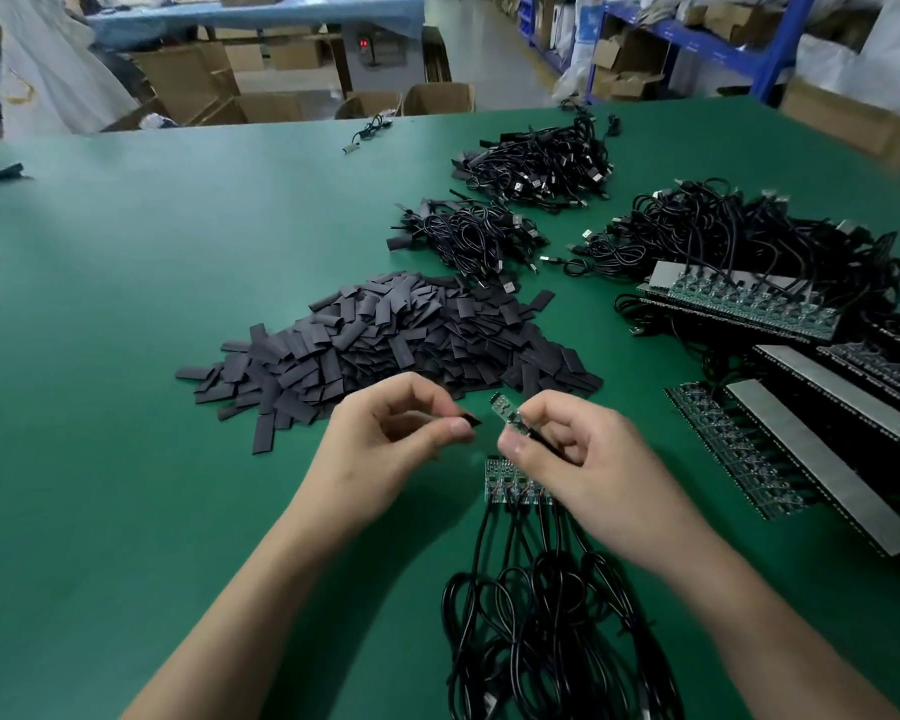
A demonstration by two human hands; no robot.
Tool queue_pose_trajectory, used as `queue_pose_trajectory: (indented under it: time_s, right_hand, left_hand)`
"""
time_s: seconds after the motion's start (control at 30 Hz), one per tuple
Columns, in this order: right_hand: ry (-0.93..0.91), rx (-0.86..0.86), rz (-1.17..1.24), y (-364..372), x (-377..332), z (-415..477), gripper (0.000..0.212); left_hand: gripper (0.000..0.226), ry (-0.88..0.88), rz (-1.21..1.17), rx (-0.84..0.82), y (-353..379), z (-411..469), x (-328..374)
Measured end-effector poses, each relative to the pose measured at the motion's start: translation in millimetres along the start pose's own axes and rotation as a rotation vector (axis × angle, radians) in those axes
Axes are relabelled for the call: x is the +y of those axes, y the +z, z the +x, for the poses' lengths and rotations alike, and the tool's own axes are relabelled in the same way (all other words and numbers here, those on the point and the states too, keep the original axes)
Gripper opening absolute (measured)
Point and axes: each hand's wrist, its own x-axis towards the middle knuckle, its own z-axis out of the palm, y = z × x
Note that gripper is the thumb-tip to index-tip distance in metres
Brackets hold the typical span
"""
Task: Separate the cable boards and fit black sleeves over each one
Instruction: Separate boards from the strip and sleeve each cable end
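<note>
The left hand (380, 433) pinches a black sleeve (471, 420); the right hand (578, 454) pinches one separated cable board (502, 410), both grips closed. Next, likely: align sleeve mouth over board tip.

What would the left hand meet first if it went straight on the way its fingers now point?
Probably the small board pinched in the right hand: the left hand, holding a black sleeve, points rightward at it across a gap. Depth is unclear, so the sleeve might pass beside it.
</note>
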Motion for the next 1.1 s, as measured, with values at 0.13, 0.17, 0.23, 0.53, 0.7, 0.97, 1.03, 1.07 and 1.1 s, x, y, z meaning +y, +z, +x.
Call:
queue_pose_trajectory:
  time_s: [0.13,0.17,0.23,0.53,0.7,0.97,1.03,1.07,1.1]
  right_hand:
    - [-0.024,0.019,-0.055,7,1,-3,0.021]
    - [-0.032,0.028,-0.062,9,2,-3,0.015]
    - [-0.045,0.037,-0.066,10,4,-3,0.010]
    - [-0.110,0.018,-0.061,7,6,-4,0.006]
    - [-0.098,-0.004,-0.042,2,3,-4,0.028]
    - [-0.072,-0.062,-0.113,2,6,-2,0.029]
    - [-0.074,-0.065,-0.125,2,6,-2,0.031]
    - [-0.073,-0.067,-0.129,2,6,-2,0.031]
    - [-0.071,-0.070,-0.131,2,6,-2,0.032]
  left_hand:
    - [0.019,-0.028,-0.164,-0.038,9,-20,3]
    - [0.017,-0.046,-0.187,-0.038,11,-22,3]
    - [0.013,-0.083,-0.229,-0.050,11,-25,2]
    - [0.009,-0.146,-0.337,-0.174,4,-25,3]
    - [0.031,-0.102,-0.253,-0.088,0,-22,-1]
    - [0.021,0.027,-0.024,0.013,-4,-19,-8]
    - [0.021,0.057,0.006,0.014,-3,-20,-8]
    - [0.020,0.069,0.012,0.010,-3,-20,-7]
    - [0.020,0.078,0.018,0.008,-3,-20,-7]
